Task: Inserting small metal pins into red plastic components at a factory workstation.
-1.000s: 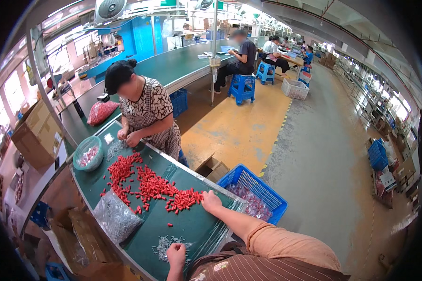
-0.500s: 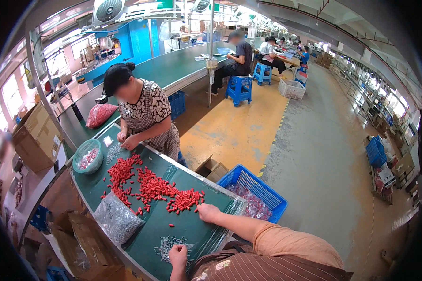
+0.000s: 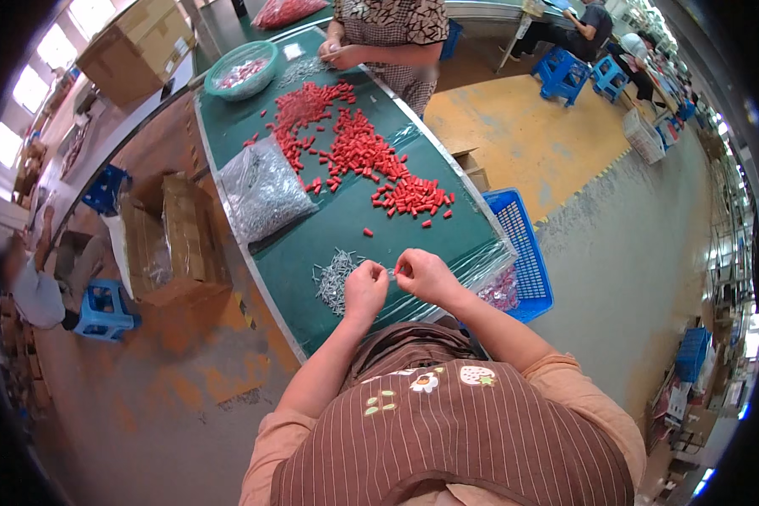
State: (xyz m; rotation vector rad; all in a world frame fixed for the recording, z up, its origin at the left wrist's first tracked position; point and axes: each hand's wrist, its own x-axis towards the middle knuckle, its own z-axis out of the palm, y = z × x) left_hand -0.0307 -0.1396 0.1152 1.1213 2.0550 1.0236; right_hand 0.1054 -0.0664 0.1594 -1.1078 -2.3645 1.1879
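Note:
My left hand (image 3: 367, 291) and my right hand (image 3: 423, 277) meet over the near part of the green table (image 3: 320, 257). Both are closed, fingertips pinched close together. A trace of red shows at the right fingertips, seemingly a small red piece. What the left fingers pinch is too small to make out. Beside my left hand lies a loose heap of thin silvery screws (image 3: 336, 280). Beyond my hands, many small red plastic cylinders (image 3: 363, 148) spread along the table, with a single red cylinder (image 3: 368, 232) lying apart on the near side.
A clear bag of metal parts (image 3: 266, 194) lies at the table's left edge. Across from me a co-worker's hands (image 3: 337, 55) work near a green basket (image 3: 243, 72). A blue crate (image 3: 527, 253) stands at the right, an open carton (image 3: 173, 240) at the left.
My right hand has come back from the near edge of the red pile and joined my left hand beside the screw heap. The view has tilted downward and turned left.

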